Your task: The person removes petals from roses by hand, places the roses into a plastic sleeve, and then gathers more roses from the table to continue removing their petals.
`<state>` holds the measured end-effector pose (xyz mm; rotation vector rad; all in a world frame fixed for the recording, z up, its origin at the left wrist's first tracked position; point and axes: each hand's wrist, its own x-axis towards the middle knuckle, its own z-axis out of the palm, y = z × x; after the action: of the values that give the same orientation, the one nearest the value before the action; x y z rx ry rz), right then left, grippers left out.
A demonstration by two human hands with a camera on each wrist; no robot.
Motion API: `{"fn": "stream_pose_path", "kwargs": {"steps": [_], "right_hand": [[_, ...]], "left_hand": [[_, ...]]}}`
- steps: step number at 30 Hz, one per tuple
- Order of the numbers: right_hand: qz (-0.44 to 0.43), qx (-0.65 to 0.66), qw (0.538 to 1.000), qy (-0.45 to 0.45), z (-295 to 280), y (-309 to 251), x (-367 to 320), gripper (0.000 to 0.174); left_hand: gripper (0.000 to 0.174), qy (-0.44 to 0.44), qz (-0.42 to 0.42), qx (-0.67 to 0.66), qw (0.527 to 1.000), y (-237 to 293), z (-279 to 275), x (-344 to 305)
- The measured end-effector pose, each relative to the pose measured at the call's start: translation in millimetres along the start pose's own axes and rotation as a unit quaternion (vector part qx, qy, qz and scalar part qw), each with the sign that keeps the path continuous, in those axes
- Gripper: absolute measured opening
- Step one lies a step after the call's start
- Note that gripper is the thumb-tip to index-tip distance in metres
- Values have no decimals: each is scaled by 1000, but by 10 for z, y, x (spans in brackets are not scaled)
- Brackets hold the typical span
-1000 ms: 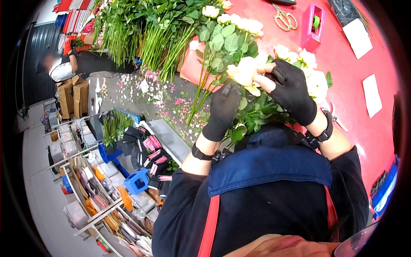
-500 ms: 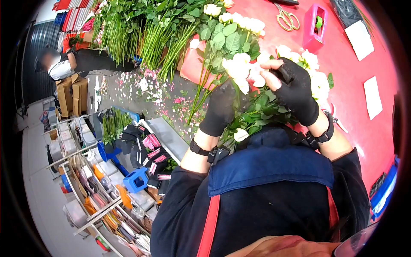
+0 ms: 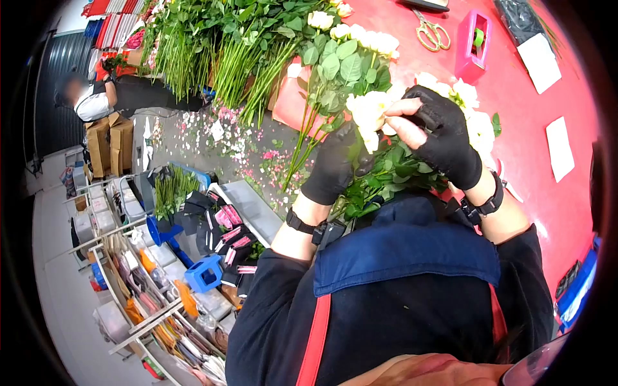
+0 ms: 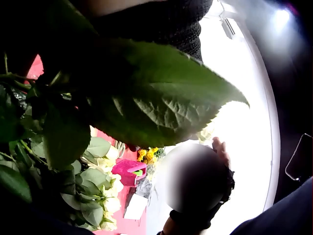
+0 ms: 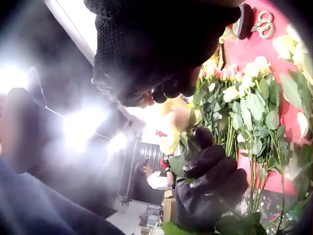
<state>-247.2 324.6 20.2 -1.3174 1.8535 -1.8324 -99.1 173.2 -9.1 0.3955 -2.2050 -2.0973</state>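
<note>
In the head view my gloved left hand (image 3: 333,164) grips a cream rose (image 3: 368,112) just below its bloom; the right wrist view shows the left fingers (image 5: 210,169) curled round the stem. My gloved right hand (image 3: 443,136) pinches petals at the bloom's right side between bare thumb and fingertip. The right wrist view has that hand (image 5: 156,49) dark above the rose (image 5: 172,122). A large leaf (image 4: 161,93) covers much of the left wrist view and hides the held bloom there. Leafy stems (image 3: 393,170) lie below both hands.
Cream roses (image 3: 479,128) lie beside my right hand, others (image 3: 373,40) beyond. Bundled green stems (image 3: 225,71) fill the far left. Scissors (image 3: 432,33), a pink tape dispenser (image 3: 473,48) and white paper (image 3: 560,148) are on the red table (image 3: 521,122). A person (image 3: 96,100) stands far left.
The held bloom has shifted and turned slightly between my hands. My right fingers moved off its front and back to its right edge. My left hand remains round the stem.
</note>
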Motion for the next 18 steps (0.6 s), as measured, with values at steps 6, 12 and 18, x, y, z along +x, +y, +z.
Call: {"fn": "stream_pose_path", "kwargs": {"steps": [6,12,18], "right_hand": [[131,-103,986,7,31,-39,-47,20],[122,-38,992,8,47,114,-162,17],[244,68,965,66,101,45,-163,12]], "left_hand": [[30,30,-94,-115,989,87,173,36],[32,66,-116,-204,970,-27,204,26],[26,66,-115,-222,966,6,221,17]]}}
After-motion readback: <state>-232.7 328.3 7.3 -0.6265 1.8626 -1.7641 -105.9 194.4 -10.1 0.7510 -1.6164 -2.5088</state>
